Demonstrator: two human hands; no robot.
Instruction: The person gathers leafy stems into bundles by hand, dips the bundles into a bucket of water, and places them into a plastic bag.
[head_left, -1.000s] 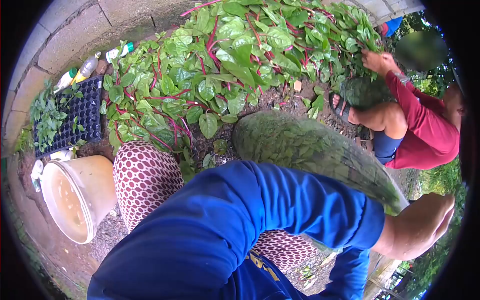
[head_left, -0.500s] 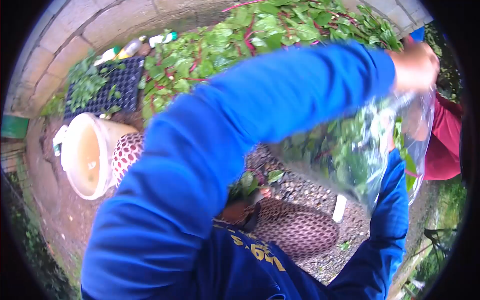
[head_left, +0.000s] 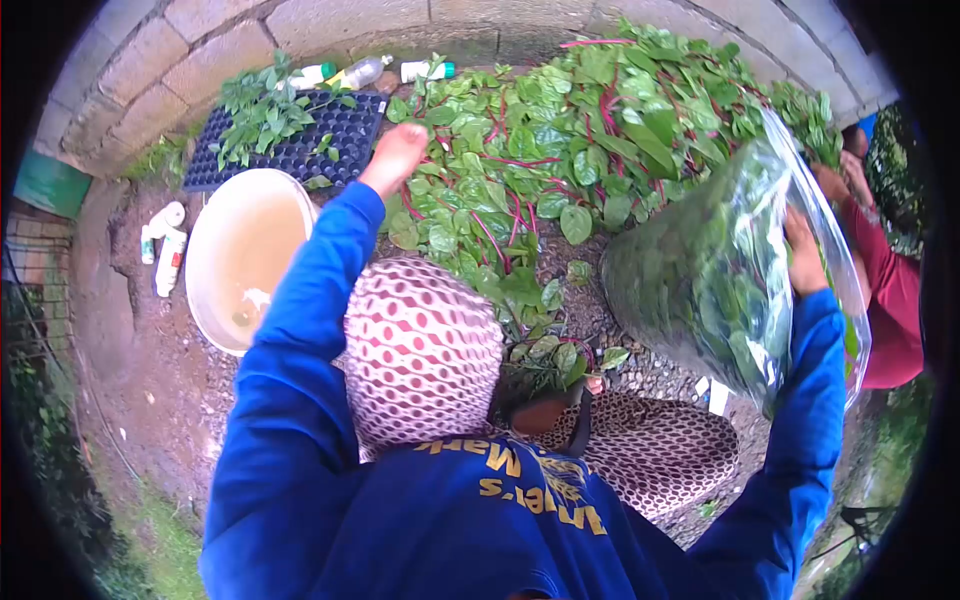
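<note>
Plastic bag (head_left: 765, 185): leaves (head_left: 690, 265) inside; bucket (head_left: 199, 305): murky liquid (head_left: 252, 235). Right hand (head_left: 803, 255) at bag, left hand (head_left: 396, 160) apart; grips unclear.

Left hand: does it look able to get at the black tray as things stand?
Probably yes. The left hand is just beside the right end of the black tray, with nothing visible blocking it on that side. Leafy plants cover part of the tray farther left.

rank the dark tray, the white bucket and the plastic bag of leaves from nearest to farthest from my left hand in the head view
From your left hand:
1. Dark tray, just to its left
2. White bucket, lower left
3. Plastic bag of leaves, far right
</note>
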